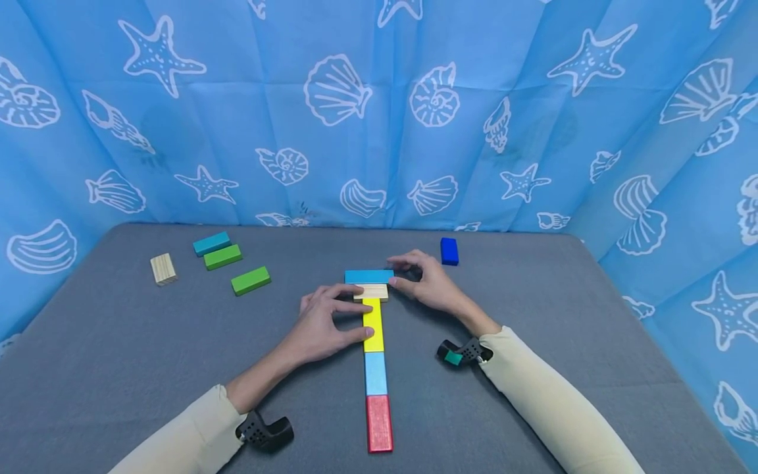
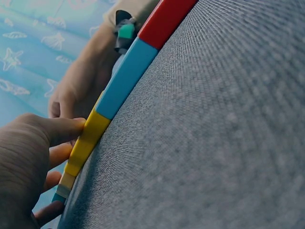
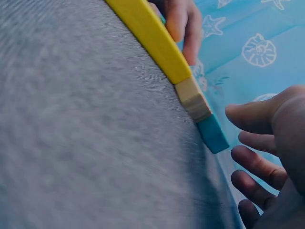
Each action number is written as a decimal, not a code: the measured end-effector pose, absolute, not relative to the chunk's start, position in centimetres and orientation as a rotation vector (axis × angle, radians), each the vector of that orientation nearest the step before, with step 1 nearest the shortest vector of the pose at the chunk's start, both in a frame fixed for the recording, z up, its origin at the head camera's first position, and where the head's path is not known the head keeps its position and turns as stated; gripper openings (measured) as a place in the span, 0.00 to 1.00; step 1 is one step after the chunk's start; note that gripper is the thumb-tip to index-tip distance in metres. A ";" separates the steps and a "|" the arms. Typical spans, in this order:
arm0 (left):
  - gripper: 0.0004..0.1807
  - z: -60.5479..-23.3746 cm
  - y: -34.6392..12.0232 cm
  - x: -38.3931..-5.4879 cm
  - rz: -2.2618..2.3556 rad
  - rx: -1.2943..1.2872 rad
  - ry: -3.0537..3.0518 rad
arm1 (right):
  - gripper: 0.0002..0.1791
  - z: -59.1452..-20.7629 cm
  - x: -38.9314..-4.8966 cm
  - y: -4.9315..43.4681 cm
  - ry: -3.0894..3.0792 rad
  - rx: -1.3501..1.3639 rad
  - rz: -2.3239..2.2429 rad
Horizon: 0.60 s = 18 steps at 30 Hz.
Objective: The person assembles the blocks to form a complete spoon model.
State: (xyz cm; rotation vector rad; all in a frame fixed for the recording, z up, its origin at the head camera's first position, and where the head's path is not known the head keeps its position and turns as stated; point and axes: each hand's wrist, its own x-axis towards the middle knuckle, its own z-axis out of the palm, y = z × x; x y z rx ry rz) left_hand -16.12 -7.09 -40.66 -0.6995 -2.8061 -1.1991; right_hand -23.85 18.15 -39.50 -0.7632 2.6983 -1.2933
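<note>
A line of blocks runs up the table in the head view: red block [image 1: 379, 423], light blue block [image 1: 376, 373], yellow block [image 1: 373, 326]. Across its far end lie a plain wooden block [image 1: 374, 292] and, behind that, a blue-teal block [image 1: 368, 276]. My left hand [image 1: 324, 322] rests its thumb and a finger on the yellow block, another fingertip on the wooden one. Beside the teal block's right end is my right hand [image 1: 435, 283], fingers spread and loosely bent. In the right wrist view, a gap shows between its fingers and the teal block [image 3: 213, 134].
Further left lie a wooden block [image 1: 162, 269], a teal block [image 1: 211, 243] and two green blocks, one farther [image 1: 222, 257] and one nearer [image 1: 251, 281]. A dark blue block [image 1: 449, 251] lies at the back right. A blue shell-patterned curtain [image 1: 379, 158] hangs behind the grey table [image 1: 509, 408].
</note>
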 end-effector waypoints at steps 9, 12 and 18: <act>0.21 -40.6 -7.2 -16.1 -1.207 -0.693 -2.815 | 0.24 -38.9 -24.2 19.0 2.735 -0.698 -1.357; 0.21 -40.7 -7.2 -16.1 -1.217 -0.700 -2.810 | 0.23 -38.9 -24.5 19.4 2.759 -0.681 -1.376; 0.20 -40.7 -7.2 -16.1 -1.225 -0.697 -2.807 | 0.24 -38.6 -25.0 20.6 2.829 -0.677 -1.390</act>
